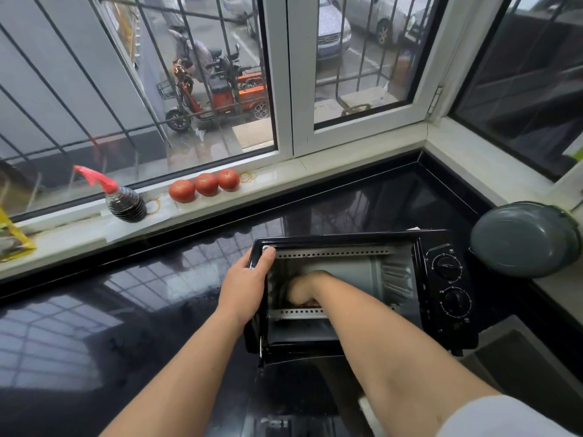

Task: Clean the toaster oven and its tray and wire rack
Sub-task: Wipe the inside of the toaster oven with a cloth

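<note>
A small black toaster oven stands on the dark glossy counter with its glass door folded down toward me. My left hand grips the oven's left front corner, thumb on the top edge. My right hand reaches deep into the oven cavity at the left side, fingers curled down near the floor. What those fingers hold is hidden in the shadow. No tray or wire rack shows inside the oven.
A grey lidded pot sits right of the oven by the counter's corner. On the window sill stand a dark sauce bottle with a red cap, three tomatoes and a yellow packet. Bare counter stretches to the left.
</note>
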